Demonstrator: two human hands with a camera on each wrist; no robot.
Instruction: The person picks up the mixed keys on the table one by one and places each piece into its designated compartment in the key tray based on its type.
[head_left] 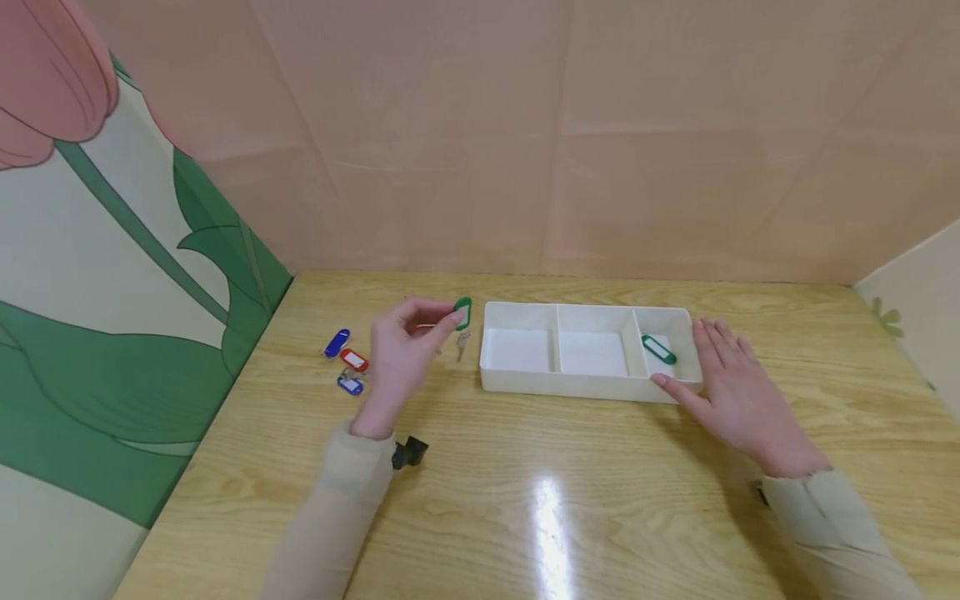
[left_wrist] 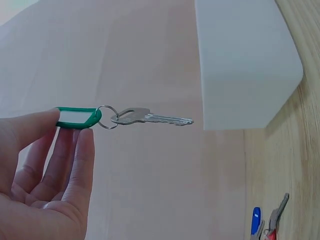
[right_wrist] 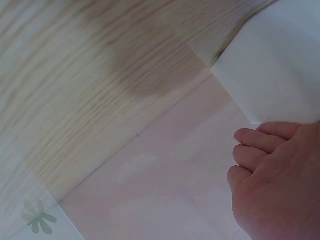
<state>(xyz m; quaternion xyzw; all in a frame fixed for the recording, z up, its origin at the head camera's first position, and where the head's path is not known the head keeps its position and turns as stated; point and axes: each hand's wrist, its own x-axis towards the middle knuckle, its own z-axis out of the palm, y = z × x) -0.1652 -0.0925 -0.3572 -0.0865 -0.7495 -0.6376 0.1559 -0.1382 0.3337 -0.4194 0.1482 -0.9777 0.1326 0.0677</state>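
My left hand (head_left: 401,346) pinches a green key tag (left_wrist: 75,117) between thumb and fingertips, above the table just left of the white box. A silver key (left_wrist: 150,117) hangs from the tag by a metal ring (left_wrist: 107,117). The white three-compartment organizer box (head_left: 577,386) stands at the middle of the table. Another green key tag (head_left: 658,349) lies in its right compartment. My right hand (head_left: 738,396) rests against the box's right end with straight fingers, the thumb at the front wall. In the right wrist view those fingers (right_wrist: 260,145) lie beside the white wall.
Left of my left hand, a blue key tag (head_left: 337,342), a red key tag (head_left: 354,360) and another blue key tag (head_left: 349,384) lie on the wooden table (head_left: 465,500). A pink-beige backdrop (head_left: 600,167) rises behind the table, with a flower-patterned panel (head_left: 202,367) at left.
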